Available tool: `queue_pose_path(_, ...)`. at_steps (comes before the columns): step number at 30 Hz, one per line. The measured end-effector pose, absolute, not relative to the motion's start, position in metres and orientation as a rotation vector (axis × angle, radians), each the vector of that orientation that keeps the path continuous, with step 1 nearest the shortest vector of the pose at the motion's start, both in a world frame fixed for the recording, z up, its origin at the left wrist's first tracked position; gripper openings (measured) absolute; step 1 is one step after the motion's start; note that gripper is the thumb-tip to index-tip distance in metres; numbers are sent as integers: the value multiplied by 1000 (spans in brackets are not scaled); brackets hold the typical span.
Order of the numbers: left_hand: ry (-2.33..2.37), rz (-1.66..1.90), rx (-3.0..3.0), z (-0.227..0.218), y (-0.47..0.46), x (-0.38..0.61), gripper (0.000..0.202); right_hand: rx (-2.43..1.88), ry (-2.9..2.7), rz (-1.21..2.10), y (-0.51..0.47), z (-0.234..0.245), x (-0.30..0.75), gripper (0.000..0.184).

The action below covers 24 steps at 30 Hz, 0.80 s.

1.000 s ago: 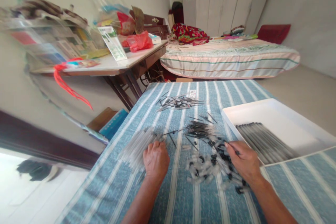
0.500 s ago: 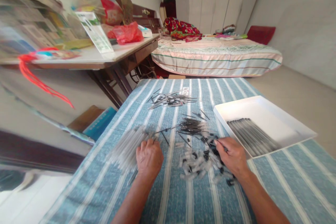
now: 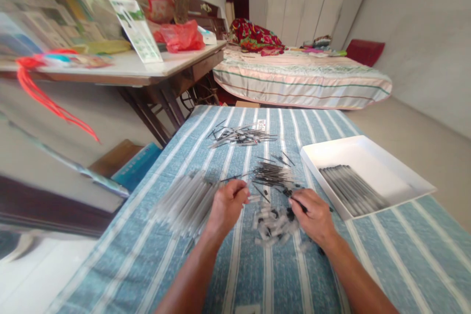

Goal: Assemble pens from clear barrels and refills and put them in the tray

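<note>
My left hand is closed in a pinch just right of a pile of translucent pen barrels. What its fingertips hold, if anything, I cannot make out. My right hand pinches a small black piece, over the right edge of a heap of clear pen caps mixed with black bits. Beyond the hands lies a bundle of thin dark pen refills, with a few loose ones around it.
A white box at the right holds a row of dark pens. Another mixed pile of thin parts lies toward the far end of the striped cloth. A cluttered desk stands at left, a bed behind.
My left hand has moved right and slightly up, away from the barrels toward the middle. My right hand has shifted slightly left, still pinching the black piece. The view has shifted a little.
</note>
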State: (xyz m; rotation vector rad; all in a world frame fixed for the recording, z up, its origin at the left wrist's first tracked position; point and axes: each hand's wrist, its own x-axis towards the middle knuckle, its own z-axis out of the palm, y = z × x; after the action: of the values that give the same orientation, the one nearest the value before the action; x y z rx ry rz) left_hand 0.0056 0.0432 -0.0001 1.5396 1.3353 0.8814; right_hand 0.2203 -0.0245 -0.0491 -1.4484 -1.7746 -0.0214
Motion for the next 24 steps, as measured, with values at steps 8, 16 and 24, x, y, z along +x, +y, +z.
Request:
queue_pose_path(8,928,922,914,-14,37,5,16,-1490,-1879,7,-6,-41,190,18)
queue_pose_path(16,860,934,799,-18,39,-9,18,-1664,-1969,-83,14,-44,169,20)
queue_pose_path(24,842,865,801,-21,35,-7,20,-1902,-2109,-165,25,-42,157,17)
